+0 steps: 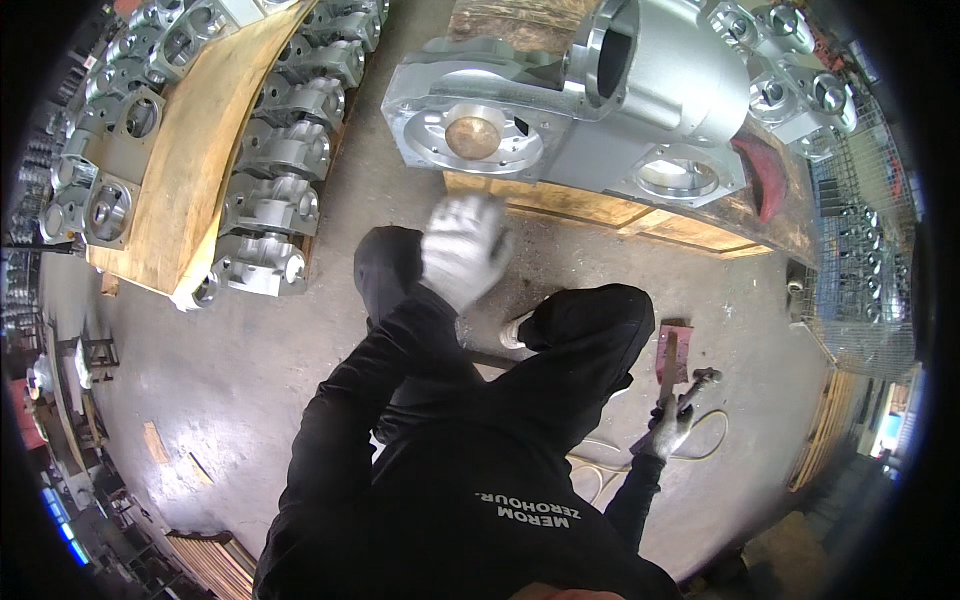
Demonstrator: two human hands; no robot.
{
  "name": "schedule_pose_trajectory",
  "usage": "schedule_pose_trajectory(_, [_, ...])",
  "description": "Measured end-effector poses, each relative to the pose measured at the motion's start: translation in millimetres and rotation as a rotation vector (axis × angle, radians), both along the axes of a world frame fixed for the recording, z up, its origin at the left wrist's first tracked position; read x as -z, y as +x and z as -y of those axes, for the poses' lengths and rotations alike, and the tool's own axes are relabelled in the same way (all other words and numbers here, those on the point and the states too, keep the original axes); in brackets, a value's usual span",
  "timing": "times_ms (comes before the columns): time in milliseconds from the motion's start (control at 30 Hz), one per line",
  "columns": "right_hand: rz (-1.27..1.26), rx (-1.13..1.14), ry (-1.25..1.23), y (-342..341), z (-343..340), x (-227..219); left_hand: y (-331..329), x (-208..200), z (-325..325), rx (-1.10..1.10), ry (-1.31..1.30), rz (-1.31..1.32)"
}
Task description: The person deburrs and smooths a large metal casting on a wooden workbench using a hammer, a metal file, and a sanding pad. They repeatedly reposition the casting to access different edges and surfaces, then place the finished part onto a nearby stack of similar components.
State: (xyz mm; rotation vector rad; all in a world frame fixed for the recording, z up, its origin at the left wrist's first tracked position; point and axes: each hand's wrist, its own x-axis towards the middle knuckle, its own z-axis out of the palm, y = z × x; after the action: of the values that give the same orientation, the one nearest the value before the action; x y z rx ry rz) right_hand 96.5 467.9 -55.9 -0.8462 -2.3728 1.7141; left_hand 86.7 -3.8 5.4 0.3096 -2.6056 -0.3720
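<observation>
Gloved left hand (465,247) is up, blurry, can't tell its grip, just below the big metal housing (590,105); right hand (668,425) clutches an air tool (690,388), probably heading there next.

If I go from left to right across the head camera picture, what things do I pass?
Stacked metal castings on wooden boards → left hand in a white glove → big grey metal housing on a pallet → right hand holding a tool → wire cage of metal parts.
</observation>
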Motion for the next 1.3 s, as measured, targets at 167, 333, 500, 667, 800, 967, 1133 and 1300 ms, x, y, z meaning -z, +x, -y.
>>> schedule_pose_trajectory(167, [0.127, 0.025, -0.159, -0.8, -37.9, 136.5, -14.9, 3.4, 41.3, -0.044, -0.197, -0.030])
schedule_pose_trajectory(333, [0.190, 0.062, -0.475, 21.7, -38.1, 245.2, -31.1, 9.7, 54.1, -0.150, -0.415, 0.008])
schedule_pose_trajectory(500, [0.415, 0.093, -0.019, 40.5, 7.1, 306.5, -42.2, 5.1, 69.6, -0.192, -0.583, 0.226])
schedule_pose_trajectory(667, [0.588, 0.027, 0.232, 57.7, 43.9, 326.5, -44.3, -7.1, 79.8, -0.035, -0.639, 0.243])
schedule_pose_trajectory(800, [0.600, 0.124, 0.244, 61.0, 60.6, 324.2, -45.5, -9.9, 84.7, 0.012, -0.503, 0.295])
schedule_pose_trajectory(967, [0.768, 0.263, 0.419, 70.3, 32.6, 340.1, -47.3, -3.0, 87.5, 0.075, -0.403, 0.145])
schedule_pose_trajectory(1133, [0.885, -0.138, 0.335, 90.0, -45.7, 397.3, -42.7, -7.1, 89.9, 0.215, -0.559, -0.041])
schedule_pose_trajectory(1300, [1.019, 0.202, 0.163, 70.7, -62.5, 410.7, -23.7, -9.9, 82.2, -0.059, -0.606, -0.095])
